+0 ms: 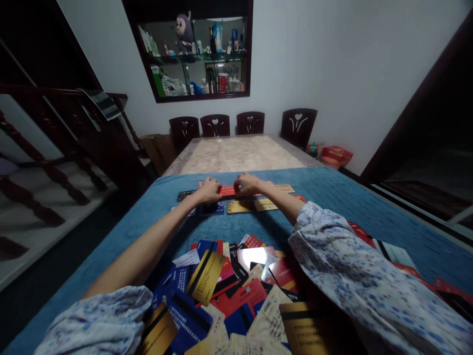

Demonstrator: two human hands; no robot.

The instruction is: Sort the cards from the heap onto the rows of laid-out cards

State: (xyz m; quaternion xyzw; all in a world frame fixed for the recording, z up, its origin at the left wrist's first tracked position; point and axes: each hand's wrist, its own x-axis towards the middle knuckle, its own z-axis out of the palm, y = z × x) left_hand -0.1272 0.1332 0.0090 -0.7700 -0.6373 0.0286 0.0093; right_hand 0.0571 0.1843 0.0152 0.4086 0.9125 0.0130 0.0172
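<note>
Both hands, left hand (pixel 209 191) and right hand (pixel 248 184), touch red card (pixel 228 190) between them.

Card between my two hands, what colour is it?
The card is red, clearest in the head view.

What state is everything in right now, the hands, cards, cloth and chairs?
Left hand, on the red card at its left end, grip unclear.
Right hand, on its right end, grip unclear.
Red card, lying flat.
Laid-out cards, flat, in rows.
Card pile, loose, overlapping.
Blue cloth, spread over the table.
Chairs, unoccupied, at the far end.
</note>
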